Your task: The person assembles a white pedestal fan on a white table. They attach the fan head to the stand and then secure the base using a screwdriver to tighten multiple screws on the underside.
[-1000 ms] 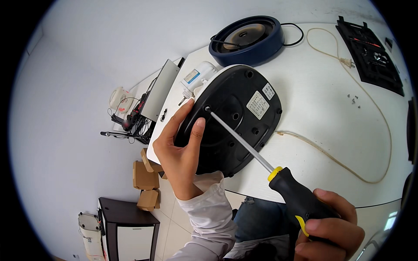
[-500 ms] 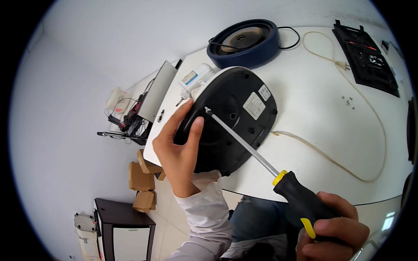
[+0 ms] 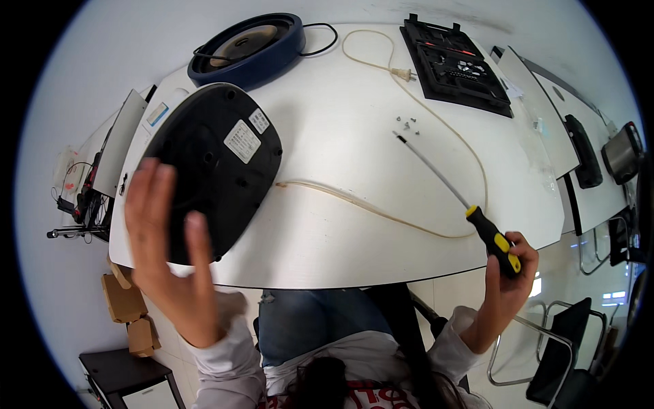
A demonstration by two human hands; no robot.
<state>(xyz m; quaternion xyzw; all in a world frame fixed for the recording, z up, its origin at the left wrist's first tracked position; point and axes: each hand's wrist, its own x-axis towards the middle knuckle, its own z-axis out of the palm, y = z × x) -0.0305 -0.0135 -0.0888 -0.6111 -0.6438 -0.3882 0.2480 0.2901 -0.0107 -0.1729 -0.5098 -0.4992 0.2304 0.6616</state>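
at the lower left of the frame, the left hand (image 3: 167,255) is released, fingers spread flat over the near edge of a black appliance base (image 3: 214,163) lying underside up on the white desk (image 3: 354,170). at the right edge of the desk, the right hand (image 3: 507,276) is clenched around the black-and-yellow handle of a long screwdriver (image 3: 453,187), whose shaft slants up and left over the desk toward a small cluster of loose screws (image 3: 407,124). a beige power cord (image 3: 381,215) runs from the base across the desk to a plug at upper centre. a blue round unit (image 3: 248,44) sits above the base; a black tool case (image 3: 453,65) lies open at upper right.
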